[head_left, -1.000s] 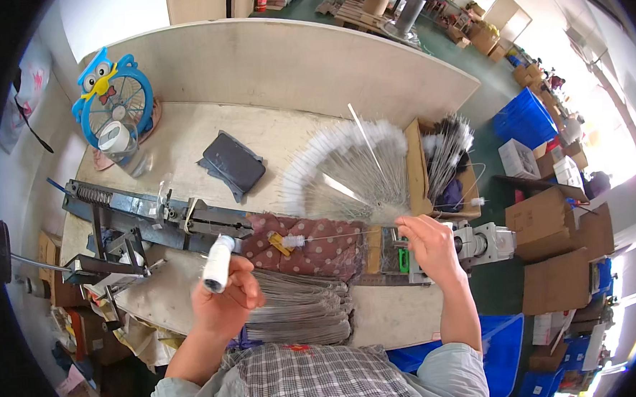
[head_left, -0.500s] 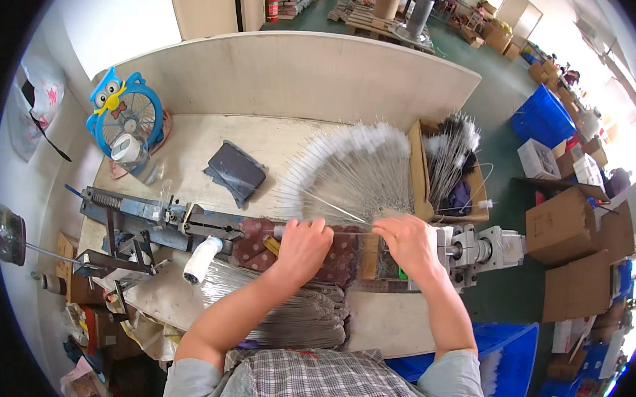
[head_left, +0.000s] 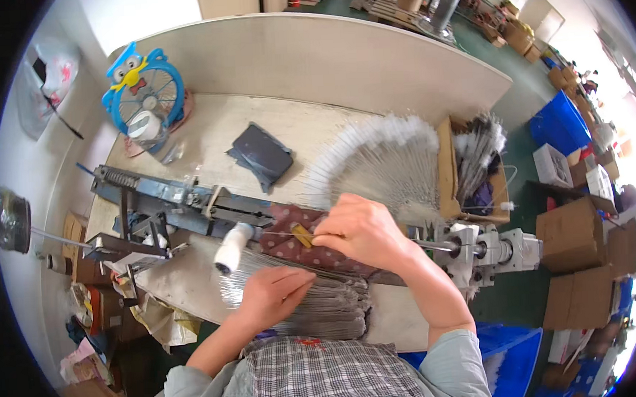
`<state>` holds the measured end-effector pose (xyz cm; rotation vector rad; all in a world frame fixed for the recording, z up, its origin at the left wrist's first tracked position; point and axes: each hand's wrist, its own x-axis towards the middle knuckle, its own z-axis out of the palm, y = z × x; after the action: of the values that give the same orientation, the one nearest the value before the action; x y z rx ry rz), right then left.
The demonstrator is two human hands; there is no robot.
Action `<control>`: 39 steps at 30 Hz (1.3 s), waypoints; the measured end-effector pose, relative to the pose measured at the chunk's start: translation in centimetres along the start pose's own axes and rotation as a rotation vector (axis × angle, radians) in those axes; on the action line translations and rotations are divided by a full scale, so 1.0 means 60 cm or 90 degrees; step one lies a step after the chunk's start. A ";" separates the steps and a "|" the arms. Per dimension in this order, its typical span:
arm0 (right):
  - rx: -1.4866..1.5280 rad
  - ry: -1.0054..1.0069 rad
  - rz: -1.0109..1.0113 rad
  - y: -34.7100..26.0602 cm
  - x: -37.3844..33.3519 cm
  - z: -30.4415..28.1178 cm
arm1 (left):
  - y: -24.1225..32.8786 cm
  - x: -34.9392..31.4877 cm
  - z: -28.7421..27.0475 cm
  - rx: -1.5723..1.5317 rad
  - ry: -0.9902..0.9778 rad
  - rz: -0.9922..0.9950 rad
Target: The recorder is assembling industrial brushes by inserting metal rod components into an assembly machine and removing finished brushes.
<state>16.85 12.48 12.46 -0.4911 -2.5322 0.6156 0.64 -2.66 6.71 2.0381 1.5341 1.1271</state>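
My left hand (head_left: 271, 296) is low over the bundle of thin metal wires (head_left: 331, 309), its fingers drawn together; what they hold, if anything, is hidden. Higher and to the right, my right hand (head_left: 363, 230) is closed with its fingertips beside a yellow piece (head_left: 302, 235) on the maroon dotted cloth (head_left: 288, 252). A faint thin line runs left from these fingertips, too fine to identify. Beside the cloth lies a white thread-like roll (head_left: 234, 247). Beyond my right hand, wire brushes with white bristle ends (head_left: 373, 156) lie spread in a fan.
A long metal fixture (head_left: 181, 198) crosses the bench at left, and a machine head with a spindle (head_left: 472, 249) stands at right. Behind are an owl-shaped blue fan (head_left: 147, 99), a dark folded cloth (head_left: 262, 158) and a carton of brushes (head_left: 447, 170). A blue bin (head_left: 517, 353) stands at lower right.
My hands no longer stretch a thin rod between them. The left has come down to the wire bundle; the right has moved left over the dotted cloth. The whole view has shifted slightly.
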 end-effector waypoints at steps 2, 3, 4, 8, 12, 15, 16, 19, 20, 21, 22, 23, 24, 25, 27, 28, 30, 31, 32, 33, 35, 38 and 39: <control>-0.007 -0.017 0.009 0.000 0.028 0.034 | -0.013 -0.022 -0.018 -0.098 0.043 -0.152; -0.005 -0.023 0.000 -0.005 0.039 0.050 | -0.019 -0.037 -0.025 -0.202 0.079 -0.302; -0.032 -0.003 0.001 -0.009 0.048 0.064 | -0.037 -0.052 -0.025 -0.395 0.129 -0.472; -0.189 0.026 0.013 -0.031 0.069 0.103 | -0.061 -0.048 -0.063 -0.633 0.274 -0.542; -0.175 0.021 0.026 -0.038 0.075 0.107 | -0.026 0.003 -0.074 -1.000 0.302 -0.573; -0.197 -0.015 0.044 -0.032 0.080 0.109 | -0.021 0.014 -0.034 -0.730 0.182 -0.567; -0.203 -0.017 0.046 -0.031 0.081 0.110 | -0.034 0.011 -0.031 -0.465 0.036 -0.458; -0.196 0.001 0.029 -0.028 0.082 0.106 | -0.080 0.002 -0.027 -0.059 -0.045 -0.520; -0.196 -0.002 0.030 -0.026 0.081 0.105 | -0.081 0.004 -0.027 -0.054 -0.049 -0.519; -0.194 -0.005 0.024 -0.023 0.080 0.102 | -0.079 0.008 -0.028 -0.062 -0.054 -0.518; -0.189 0.001 0.023 -0.021 0.075 0.099 | -0.077 0.012 -0.028 -0.070 -0.059 -0.515; -0.174 0.018 0.011 -0.019 0.067 0.095 | -0.087 0.007 -0.015 -0.063 -0.060 -0.513; -0.157 0.036 -0.007 -0.018 0.061 0.091 | -0.109 -0.010 0.004 -0.195 -0.014 -0.496; -0.150 0.041 -0.009 -0.021 0.054 0.083 | -0.114 -0.017 0.012 -0.327 0.029 -0.477; -0.150 0.162 -0.023 -0.032 0.037 0.057 | -0.101 -0.012 0.028 -0.466 0.087 -0.450; -0.147 0.169 -0.020 -0.032 0.023 0.048 | -0.093 -0.003 0.037 -0.613 0.142 -0.413; -0.132 0.163 0.004 -0.035 -0.011 0.039 | -0.078 0.002 0.046 -0.727 0.176 -0.469; -0.123 0.169 0.002 -0.036 -0.026 0.045 | -0.070 0.000 0.052 -0.849 0.221 -0.523; -0.084 0.145 0.006 -0.036 -0.040 0.057 | -0.065 -0.002 0.064 -0.699 0.242 -0.493; -0.047 0.120 0.011 -0.032 -0.051 0.070 | -0.067 0.005 0.060 -0.689 0.248 -0.496; -0.039 0.122 -0.039 -0.021 -0.062 0.104 | -0.068 0.010 0.035 -0.299 0.059 -0.524; -0.081 0.106 -0.032 0.015 -0.049 0.142 | -0.099 0.004 0.043 -0.216 0.043 -0.433; -0.081 0.111 -0.004 0.023 -0.040 0.148 | -0.102 0.001 0.040 -0.246 0.028 -0.450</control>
<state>14.42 9.65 3.96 -0.5565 -2.4156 0.3925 -1.43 -0.01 1.06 1.0855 1.6891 1.0595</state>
